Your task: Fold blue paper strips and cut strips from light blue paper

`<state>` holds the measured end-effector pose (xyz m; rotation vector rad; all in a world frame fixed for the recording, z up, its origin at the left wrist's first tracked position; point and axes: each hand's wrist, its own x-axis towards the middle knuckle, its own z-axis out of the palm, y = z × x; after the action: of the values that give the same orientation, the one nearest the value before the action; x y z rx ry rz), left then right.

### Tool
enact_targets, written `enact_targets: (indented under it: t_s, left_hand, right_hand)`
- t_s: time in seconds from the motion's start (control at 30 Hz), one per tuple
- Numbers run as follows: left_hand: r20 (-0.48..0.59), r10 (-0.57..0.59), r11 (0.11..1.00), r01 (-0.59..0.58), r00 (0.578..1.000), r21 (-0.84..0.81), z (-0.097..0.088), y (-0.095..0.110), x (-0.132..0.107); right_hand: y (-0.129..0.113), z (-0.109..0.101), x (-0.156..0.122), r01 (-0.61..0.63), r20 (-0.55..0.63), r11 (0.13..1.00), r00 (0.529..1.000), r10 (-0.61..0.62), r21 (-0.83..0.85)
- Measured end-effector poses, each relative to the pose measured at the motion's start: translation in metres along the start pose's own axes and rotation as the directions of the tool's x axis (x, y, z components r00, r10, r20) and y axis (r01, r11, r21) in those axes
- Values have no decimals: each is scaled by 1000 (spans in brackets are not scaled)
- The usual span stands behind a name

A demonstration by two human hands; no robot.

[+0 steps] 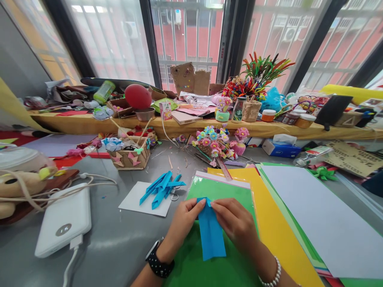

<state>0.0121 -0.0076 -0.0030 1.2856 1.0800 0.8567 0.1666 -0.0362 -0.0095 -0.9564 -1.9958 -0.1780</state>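
A strip of blue paper (212, 235) with a lengthwise crease hangs between my two hands, its top end folded over. My left hand (190, 213) pinches the upper left corner between thumb and finger. On the upper right corner, the fingertips of my right hand (235, 217) are closed too. Under the strip lies a green sheet (221, 191) in a clear plastic sleeve. Several folded blue paper pieces (161, 189) are heaped on a white card (131, 199) to the left of my hands.
At left sits a white power bank (67, 219) with a cable. Yellow paper (275, 223) and a stack of white and green sheets (323, 215) lie at right. Behind stand a cardboard box (131, 157), a bunch of small flowers (214, 141) and a tissue box (281, 148).
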Motion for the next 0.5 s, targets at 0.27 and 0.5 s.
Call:
enact_targets:
  t_s: [0.27, 0.5]
  left_hand:
    - [-17, 2, 1000, -2, 1000, 0, 1, 2, -1]
    - [-38, 12, 1000, -12, 999, 12, 1, 0, 0]
  right_hand:
    - [-2, -4, 3, 134, 32, 981, 991, -130, -140]
    - [2, -2, -3, 153, 89, 976, 986, -140, -157]
